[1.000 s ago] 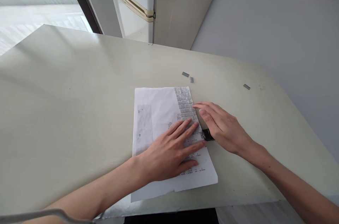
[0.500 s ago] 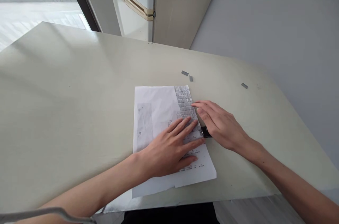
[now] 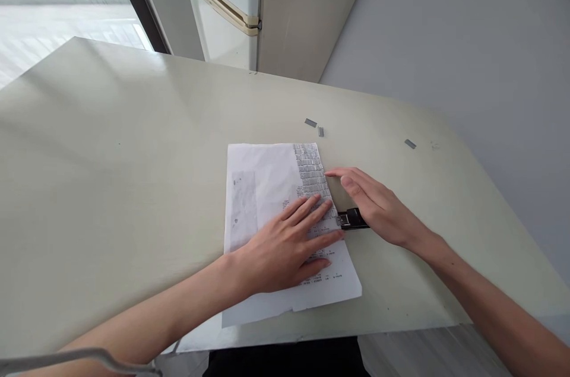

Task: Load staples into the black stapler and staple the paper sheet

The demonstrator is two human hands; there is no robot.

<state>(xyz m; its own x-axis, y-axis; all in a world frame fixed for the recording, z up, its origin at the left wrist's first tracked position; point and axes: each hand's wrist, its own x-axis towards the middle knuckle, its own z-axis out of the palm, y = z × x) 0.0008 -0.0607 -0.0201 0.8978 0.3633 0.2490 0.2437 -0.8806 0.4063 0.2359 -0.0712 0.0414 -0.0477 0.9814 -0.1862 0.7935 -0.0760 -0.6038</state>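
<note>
My left hand lies flat with fingers spread on a stack of white paper. Rows of silvery staples cover a band along the sheet's right edge, some hidden under my left fingertips. A black stapler meets that edge, its front end at the paper beside my left fingers. Over the stapler's rear is my right hand, fingers stretched out towards the paper's edge and thumb raised. The hand hides the back of the stapler, so contact there cannot be made out.
Two grey staple strips lie beyond the paper, and another strip lies farther right on the pale table. A fridge stands behind the table, with a grey wall at the right. A grey cable crosses the lower left.
My right hand has shifted slightly right and up, its thumb away from the paper edge, so more of the stapler shows. My left hand stays on the paper.
</note>
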